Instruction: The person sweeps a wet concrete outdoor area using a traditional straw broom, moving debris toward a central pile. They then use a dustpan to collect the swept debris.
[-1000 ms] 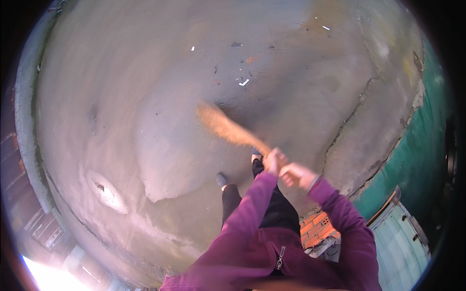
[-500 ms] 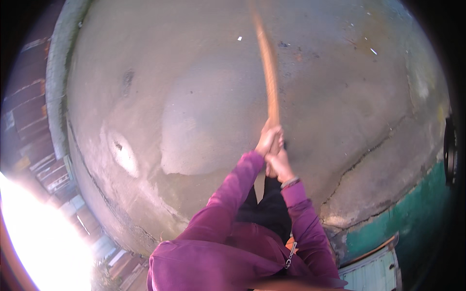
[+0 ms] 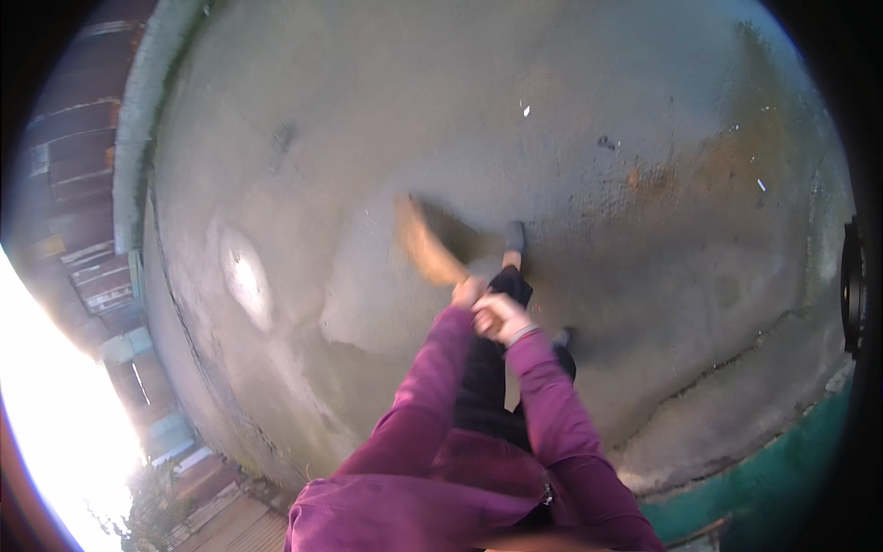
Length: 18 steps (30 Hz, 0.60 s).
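Tan blurred broom [image 3: 426,245], long axis seemingly toward upper left

This is an outdoor concrete yard or flat roof; which one is unclear. A cracked, stained concrete floor [image 3: 662,294] spreads out under daylight glare [image 3: 55,396] at near left. A low ledge [image 3: 138,120] with rust-brown sheets [image 3: 78,166] beyond borders the left, a green surface [image 3: 773,478] the near right.

Two bare hands [image 3: 468,292] [image 3: 502,319] at the centre; two long purple fabric sleeves [image 3: 428,363] [image 3: 556,396] below; one tan, curved broom [image 3: 427,250] left of centre; two dark grey shoes [image 3: 515,237] [image 3: 564,337], centre-right; two larger white scraps [image 3: 526,111] [image 3: 762,185], upper centre and upper right.
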Available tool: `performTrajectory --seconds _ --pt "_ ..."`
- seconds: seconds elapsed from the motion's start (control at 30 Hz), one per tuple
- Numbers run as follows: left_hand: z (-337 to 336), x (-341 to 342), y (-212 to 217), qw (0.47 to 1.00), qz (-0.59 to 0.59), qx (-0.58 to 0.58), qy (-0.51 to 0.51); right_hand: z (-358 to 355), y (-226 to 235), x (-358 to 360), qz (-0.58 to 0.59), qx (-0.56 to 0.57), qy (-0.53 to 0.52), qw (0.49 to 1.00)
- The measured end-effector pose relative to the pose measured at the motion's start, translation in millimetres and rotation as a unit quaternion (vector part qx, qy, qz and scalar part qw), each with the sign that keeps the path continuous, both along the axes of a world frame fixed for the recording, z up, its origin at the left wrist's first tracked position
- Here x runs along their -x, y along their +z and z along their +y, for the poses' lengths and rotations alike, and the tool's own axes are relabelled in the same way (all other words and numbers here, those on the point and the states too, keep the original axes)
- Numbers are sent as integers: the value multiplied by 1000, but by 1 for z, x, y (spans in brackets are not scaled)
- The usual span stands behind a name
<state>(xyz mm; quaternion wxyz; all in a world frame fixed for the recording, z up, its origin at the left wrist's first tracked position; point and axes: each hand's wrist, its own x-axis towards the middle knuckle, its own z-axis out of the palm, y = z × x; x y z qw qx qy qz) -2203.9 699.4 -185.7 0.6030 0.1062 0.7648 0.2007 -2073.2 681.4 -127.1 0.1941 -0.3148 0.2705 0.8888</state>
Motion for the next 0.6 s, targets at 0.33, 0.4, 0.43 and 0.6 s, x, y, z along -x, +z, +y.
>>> performTrajectory --seconds 0.33,0.4,0.43,0.6 --pt "212 -176 51 919 -283 -54 -268 135 45 -79 -365 -86 -166 912" --pt "230 -156 71 892 -421 -33 -160 163 64 -51 -473 -95 -92 871" --pt "234 -142 80 891 -425 -40 -157 167 74 -39 -480 -123 -68 866" --pt "188 -55 124 959 -283 -6 -23 129 122 14 -328 -133 -16 935"
